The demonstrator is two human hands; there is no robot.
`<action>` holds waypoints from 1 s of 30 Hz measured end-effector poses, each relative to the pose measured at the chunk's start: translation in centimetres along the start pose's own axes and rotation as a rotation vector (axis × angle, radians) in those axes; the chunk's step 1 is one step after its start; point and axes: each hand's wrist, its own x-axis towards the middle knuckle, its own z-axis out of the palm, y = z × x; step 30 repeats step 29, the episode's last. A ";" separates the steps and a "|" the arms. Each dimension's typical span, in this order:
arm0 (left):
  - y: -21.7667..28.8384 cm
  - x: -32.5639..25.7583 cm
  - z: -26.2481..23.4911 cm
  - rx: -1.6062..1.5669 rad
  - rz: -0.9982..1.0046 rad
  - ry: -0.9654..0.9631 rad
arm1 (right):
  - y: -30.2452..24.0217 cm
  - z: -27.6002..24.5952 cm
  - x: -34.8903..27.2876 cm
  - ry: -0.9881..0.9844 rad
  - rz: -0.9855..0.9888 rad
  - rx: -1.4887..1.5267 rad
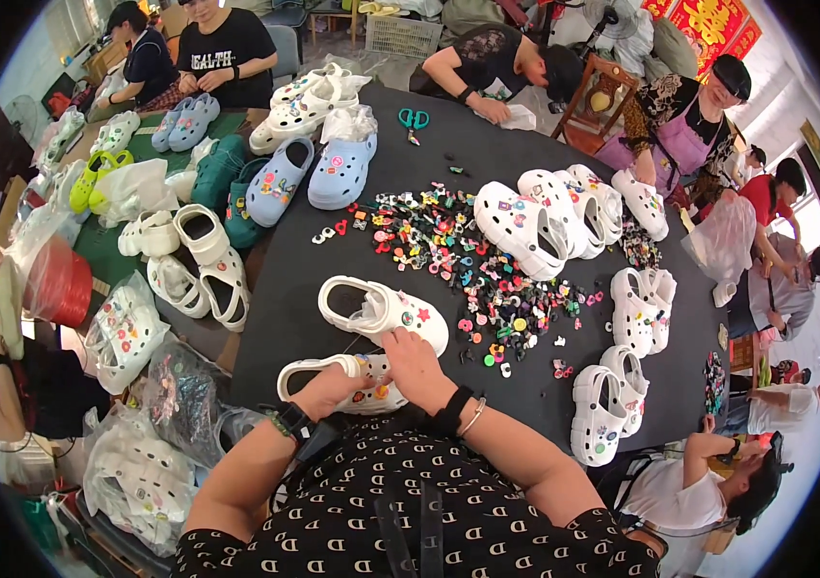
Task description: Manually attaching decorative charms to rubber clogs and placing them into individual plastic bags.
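Observation:
A white foam clog [376, 398] with colourful charms on its toe lies close to my body. My left hand [328, 390] grips its side, thumb near the charms. My right hand [415, 369] is bent over the toe from the other side, fingers closed on the clog; whether a small charm sits under the fingertips is hidden. Just beyond, a matching white clog [419, 321] rests on the black table [280, 318], with a red star and other charms on it. A heap of loose, many-coloured shoe charms [429, 231] spreads farther back, to the right.
Several decorated white clogs [520, 231] stand beyond and right of the heap. Blue clogs [342, 173] and bagged pairs [128, 332] crowd the left. Teal-handled scissors [414, 119] lie at the back. Other people sit around the table, one in a purple apron [675, 144].

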 end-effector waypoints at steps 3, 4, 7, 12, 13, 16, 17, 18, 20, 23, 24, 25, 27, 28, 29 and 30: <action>1.1 -0.2 1.2 0.246 -0.060 0.031 | -0.2 0.2 -0.1 0.081 -0.064 -0.059; 1.4 -0.4 1.5 0.258 -0.077 0.068 | -0.4 0.3 0.0 0.012 -0.026 -0.042; 2.2 -0.8 2.1 0.336 -0.091 0.136 | -0.3 1.0 0.4 -0.051 0.005 0.015; 0.6 0.3 1.5 0.379 -0.010 0.173 | 0.2 2.3 0.6 -0.008 -0.003 -0.051; 0.4 0.5 1.4 0.401 -0.003 0.182 | 0.2 2.2 0.6 -0.001 -0.009 -0.051; -0.6 0.9 1.1 0.359 0.015 0.170 | 0.6 2.1 0.5 -0.031 -0.007 -0.042; -0.3 0.8 1.2 0.322 0.029 0.137 | 0.7 1.6 0.4 -0.083 -0.004 0.006; 0.1 0.4 1.3 0.373 0.002 0.154 | 0.9 1.1 0.4 -0.135 0.001 0.052; 1.2 -0.8 0.9 0.449 -0.005 0.105 | 1.2 -0.3 0.0 -0.158 0.000 0.201; 1.8 -2.7 0.1 0.466 0.111 0.086 | 3.1 -1.5 -1.3 -0.156 -0.002 0.406; 1.8 -3.2 -0.7 0.678 0.140 0.102 | 3.3 -2.1 -1.8 -0.118 0.036 0.500; 1.9 -3.7 -1.3 0.786 0.092 0.093 | 3.6 -2.5 -2.3 -0.079 0.076 0.593; 3.5 -4.5 -1.1 0.872 0.064 0.087 | 5.9 -1.7 -3.8 0.018 0.197 0.564; 3.6 -4.3 -0.7 0.906 0.120 0.133 | 7.2 -1.2 -4.7 0.010 0.245 0.540; 3.4 -3.4 -1.2 0.963 0.113 0.125 | 7.9 -1.1 -5.2 0.002 0.287 0.521; 3.4 -3.4 -1.2 0.963 0.113 0.125 | 7.9 -1.1 -5.2 0.002 0.287 0.521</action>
